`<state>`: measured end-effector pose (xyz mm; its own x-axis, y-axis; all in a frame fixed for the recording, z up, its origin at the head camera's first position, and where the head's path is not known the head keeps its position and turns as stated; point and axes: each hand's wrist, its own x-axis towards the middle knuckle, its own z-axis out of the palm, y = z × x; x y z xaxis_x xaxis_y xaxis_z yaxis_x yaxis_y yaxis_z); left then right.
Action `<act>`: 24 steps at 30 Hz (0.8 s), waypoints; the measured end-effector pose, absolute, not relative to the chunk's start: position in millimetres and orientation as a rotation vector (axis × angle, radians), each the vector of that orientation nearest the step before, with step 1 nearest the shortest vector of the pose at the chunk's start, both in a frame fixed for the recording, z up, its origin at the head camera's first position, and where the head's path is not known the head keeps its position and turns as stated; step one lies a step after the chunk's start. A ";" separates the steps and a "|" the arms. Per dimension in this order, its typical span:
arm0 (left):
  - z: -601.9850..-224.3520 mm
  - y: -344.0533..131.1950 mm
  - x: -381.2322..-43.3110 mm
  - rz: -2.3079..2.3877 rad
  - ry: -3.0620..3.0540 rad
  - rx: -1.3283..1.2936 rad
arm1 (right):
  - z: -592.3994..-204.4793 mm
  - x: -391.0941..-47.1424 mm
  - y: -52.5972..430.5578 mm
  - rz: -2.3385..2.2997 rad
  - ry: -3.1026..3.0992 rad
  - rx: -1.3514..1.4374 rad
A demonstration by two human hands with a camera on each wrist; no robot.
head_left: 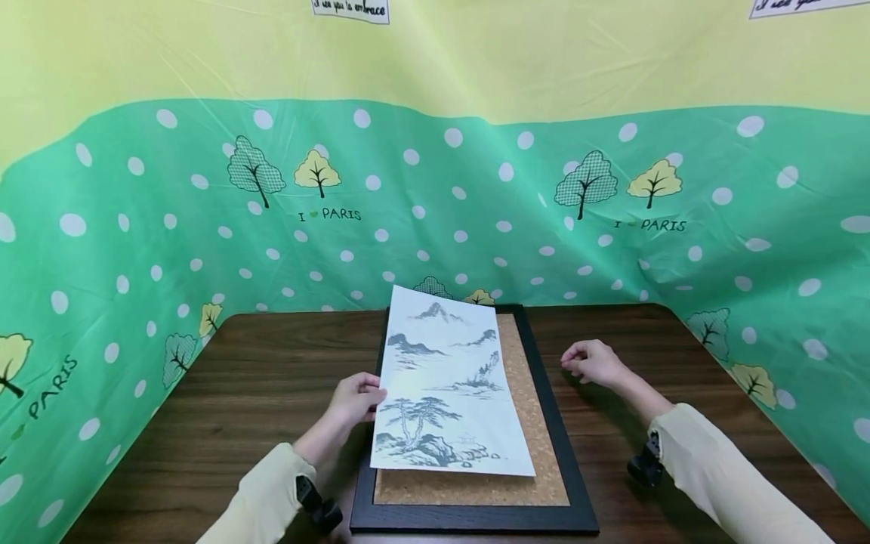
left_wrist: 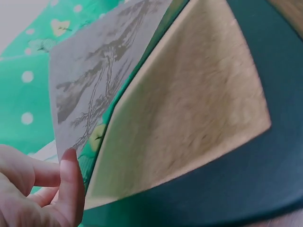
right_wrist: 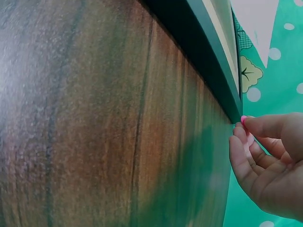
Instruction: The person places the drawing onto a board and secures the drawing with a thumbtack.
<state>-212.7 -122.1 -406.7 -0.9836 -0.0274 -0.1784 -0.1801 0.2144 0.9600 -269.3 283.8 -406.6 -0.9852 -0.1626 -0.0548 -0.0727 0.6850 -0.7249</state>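
A sheet of paper [head_left: 442,378] printed with an ink landscape of mountains and pines is held above a black-framed cork board [head_left: 540,446]. My left hand [head_left: 355,398] pinches the sheet's left edge between thumb and fingers; in the left wrist view the paper [left_wrist: 102,71] stands tilted, apart from the cork [left_wrist: 189,104]. To the right of the frame, my right hand [head_left: 594,363] is raised over the table. Between its thumb and index finger it pinches a small pink object [right_wrist: 244,119], mostly hidden by the fingertips.
The board lies on a dark wood-grain table [head_left: 272,363], its near frame edge close to the table's front. A green and yellow cloth [head_left: 435,196] with white dots and trees hangs behind and at both sides. Each wrist wears a small black camera [head_left: 646,462].
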 end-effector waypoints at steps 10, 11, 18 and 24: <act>-422.9 -101.4 -210.0 1.805 2.449 -0.053 | -411.8 -270.1 287.1 -1.185 2.785 -0.193; -423.9 -100.8 -210.1 1.794 2.463 -0.043 | -411.8 -270.1 287.1 -1.183 2.787 -0.187; -425.8 -99.7 -211.6 1.713 2.575 0.029 | -411.0 -269.0 287.6 -1.173 2.787 -0.190; -427.2 -101.8 -211.2 1.680 2.663 0.022 | -409.7 -267.1 288.2 -1.200 2.772 -0.222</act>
